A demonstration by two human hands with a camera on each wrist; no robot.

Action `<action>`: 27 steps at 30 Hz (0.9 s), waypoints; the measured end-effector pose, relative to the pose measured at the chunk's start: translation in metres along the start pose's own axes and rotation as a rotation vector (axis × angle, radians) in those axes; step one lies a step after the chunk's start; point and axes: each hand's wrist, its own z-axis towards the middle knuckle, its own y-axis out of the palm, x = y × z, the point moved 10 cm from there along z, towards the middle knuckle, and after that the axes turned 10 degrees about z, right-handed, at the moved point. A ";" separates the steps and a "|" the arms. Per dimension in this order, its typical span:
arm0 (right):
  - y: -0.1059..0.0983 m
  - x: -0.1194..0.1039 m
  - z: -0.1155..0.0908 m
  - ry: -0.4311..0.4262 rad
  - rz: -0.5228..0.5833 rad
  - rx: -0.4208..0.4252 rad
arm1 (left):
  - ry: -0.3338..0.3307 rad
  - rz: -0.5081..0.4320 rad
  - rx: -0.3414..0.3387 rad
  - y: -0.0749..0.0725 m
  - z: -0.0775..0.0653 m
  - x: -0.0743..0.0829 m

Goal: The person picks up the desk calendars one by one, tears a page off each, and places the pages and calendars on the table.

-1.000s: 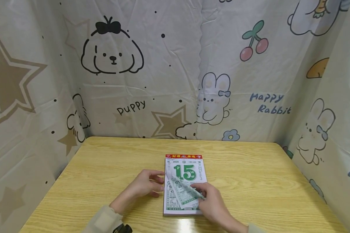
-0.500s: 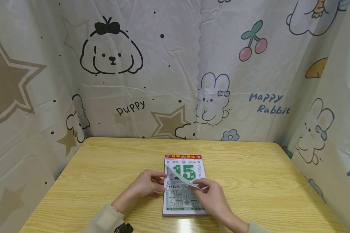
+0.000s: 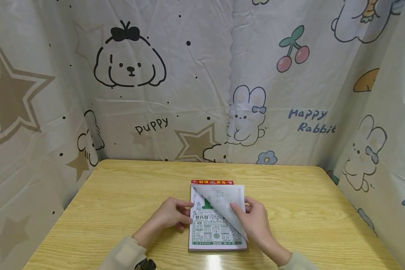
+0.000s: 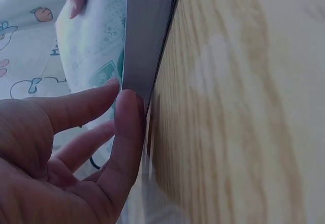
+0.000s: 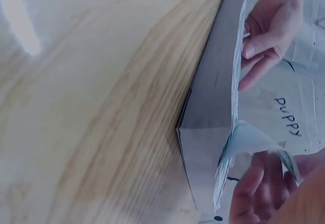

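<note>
A thick tear-off calendar [image 3: 209, 234] with a red top strip [image 3: 212, 182] lies flat on the table. Its top page [image 3: 224, 202] is folded diagonally up and over to the right, pale back showing; the green numeral beneath is partly covered. My right hand [image 3: 256, 221] pinches this page at the calendar's right side, thumb on top and fingers partly hidden. In the right wrist view the page [image 5: 251, 138] curls up from the block into that hand. My left hand [image 4: 76, 153] rests relaxed at the left edge, thumb and fingertip touching the stack's side.
The wooden table [image 3: 138, 183] extends around the calendar on every side. Behind and beside it hangs a pale cloth [image 3: 195, 75] printed with cartoon animals and stars. A black item [image 3: 145, 264] sits at my left sleeve cuff.
My right hand has moved the page's lower corner from over the calendar's face out to the right, turning more of its back upward. The left hand stays at the left edge.
</note>
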 end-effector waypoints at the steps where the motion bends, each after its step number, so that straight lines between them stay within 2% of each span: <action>1: -0.003 0.000 0.001 0.003 -0.007 0.015 | -0.004 0.000 -0.001 0.000 0.000 0.000; 8: -0.020 0.007 0.008 0.073 0.019 0.099 | -0.033 -0.042 0.007 0.001 -0.001 -0.003; 14: -0.025 0.016 0.010 0.139 0.060 0.104 | -0.055 -0.074 0.023 0.002 -0.003 -0.007; 27: -0.033 0.024 0.015 0.178 0.123 0.105 | -0.042 -0.102 0.010 0.003 -0.003 -0.006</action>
